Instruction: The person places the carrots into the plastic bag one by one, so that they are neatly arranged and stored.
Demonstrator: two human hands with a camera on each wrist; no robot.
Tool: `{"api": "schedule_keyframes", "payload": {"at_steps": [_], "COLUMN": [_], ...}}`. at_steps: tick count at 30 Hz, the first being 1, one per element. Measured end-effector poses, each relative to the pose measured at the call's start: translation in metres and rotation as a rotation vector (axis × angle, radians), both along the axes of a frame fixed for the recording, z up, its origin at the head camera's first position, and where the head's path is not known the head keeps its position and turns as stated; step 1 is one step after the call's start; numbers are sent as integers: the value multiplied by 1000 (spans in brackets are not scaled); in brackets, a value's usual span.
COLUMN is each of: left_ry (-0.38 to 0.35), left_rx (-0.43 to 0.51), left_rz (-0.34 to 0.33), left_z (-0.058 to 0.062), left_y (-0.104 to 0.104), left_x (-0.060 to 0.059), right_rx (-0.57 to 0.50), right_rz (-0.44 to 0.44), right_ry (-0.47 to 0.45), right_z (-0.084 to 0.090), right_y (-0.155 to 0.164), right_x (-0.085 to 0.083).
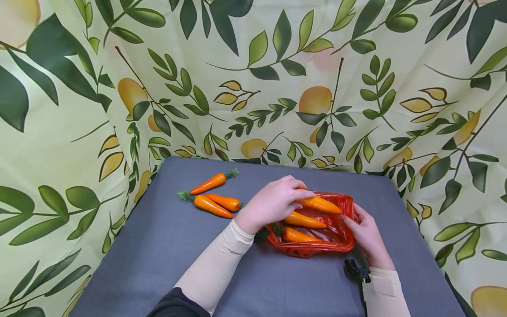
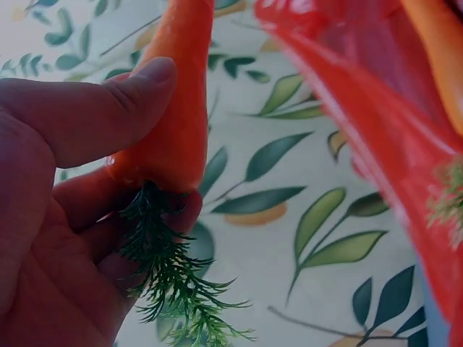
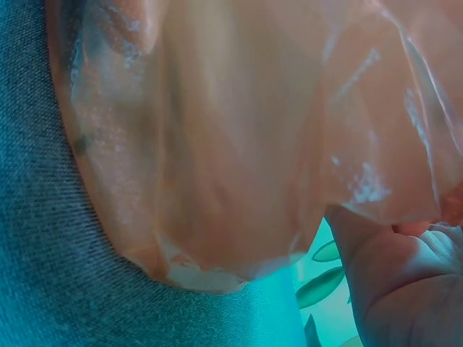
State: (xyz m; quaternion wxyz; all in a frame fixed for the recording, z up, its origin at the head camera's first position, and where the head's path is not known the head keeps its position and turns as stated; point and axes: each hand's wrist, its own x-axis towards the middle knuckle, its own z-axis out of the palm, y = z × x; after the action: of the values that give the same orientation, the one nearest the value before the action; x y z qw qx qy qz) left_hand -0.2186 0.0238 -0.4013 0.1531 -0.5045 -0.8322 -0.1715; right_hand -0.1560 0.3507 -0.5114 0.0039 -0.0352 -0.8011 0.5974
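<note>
My left hand [image 1: 273, 202] pinches a carrot [image 1: 321, 204] near its leafy top, above a red plastic bag [image 1: 350, 207]. In the left wrist view, the thumb presses the thick end of this carrot [image 2: 184, 101], and its green fronds [image 2: 181, 275] hang free. Two more carrots lie inside the bag: one in the middle [image 1: 306, 220] and one near the front rim [image 1: 299, 235]. At the bag's right side, my right hand [image 1: 370, 233] grips the rim, thumb on the near face. The right wrist view shows the bag's wrinkled side [image 3: 239, 159] and part of the palm.
Left of the bag, three carrots lie on the grey table [image 1: 166, 246]: one at the back [image 1: 208, 183], one in the middle [image 1: 225, 201] and one in front [image 1: 214, 207]. A leaf-patterned cloth [image 1: 269, 110] surrounds the table's back and sides.
</note>
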Motion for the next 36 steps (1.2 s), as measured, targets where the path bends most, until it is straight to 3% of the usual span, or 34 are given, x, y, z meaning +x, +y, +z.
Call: {"api": "schedule_keyframes", "payload": {"at_steps": [12, 20, 36], "left_ry": [49, -12, -95], "left_rx": [-157, -243, -346], "left_rz": [8, -32, -64], "left_z": [-24, -48, -70], "left_y": [32, 48, 63], "left_x": [-2, -6, -12], "right_rx": [0, -8, -9], "right_rz": [6, 16, 10], "right_ry": [18, 34, 34], "right_z": [0, 0, -1], "right_y": [0, 1, 0], "right_x": [1, 2, 0]}}
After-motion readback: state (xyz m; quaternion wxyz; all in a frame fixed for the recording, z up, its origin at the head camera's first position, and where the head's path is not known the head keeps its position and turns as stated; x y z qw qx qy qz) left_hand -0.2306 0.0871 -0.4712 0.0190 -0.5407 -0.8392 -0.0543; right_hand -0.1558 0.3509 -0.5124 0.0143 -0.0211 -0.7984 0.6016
